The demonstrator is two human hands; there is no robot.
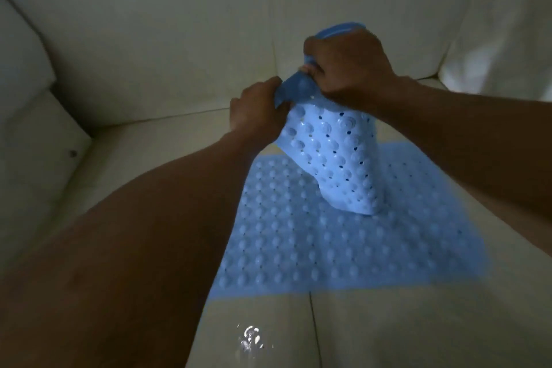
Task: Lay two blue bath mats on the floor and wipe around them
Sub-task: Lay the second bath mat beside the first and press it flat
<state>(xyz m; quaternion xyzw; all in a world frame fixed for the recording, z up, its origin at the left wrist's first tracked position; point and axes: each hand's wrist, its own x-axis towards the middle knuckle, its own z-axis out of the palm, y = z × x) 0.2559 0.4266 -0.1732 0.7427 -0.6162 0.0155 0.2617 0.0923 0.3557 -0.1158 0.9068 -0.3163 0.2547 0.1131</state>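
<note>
Blue perforated mat [337, 155], bunched in tight grip of left hand [254, 112] and right hand [349, 66], over studded mat [313, 254].

pale tiled wall [149, 24] | raised ledge [35, 128] left | wet glint [249, 337] near bottom

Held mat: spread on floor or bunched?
Bunched. Left hand and right hand grip the held mat at its crumpled top; lower end hangs curled over the flat mat.
</note>
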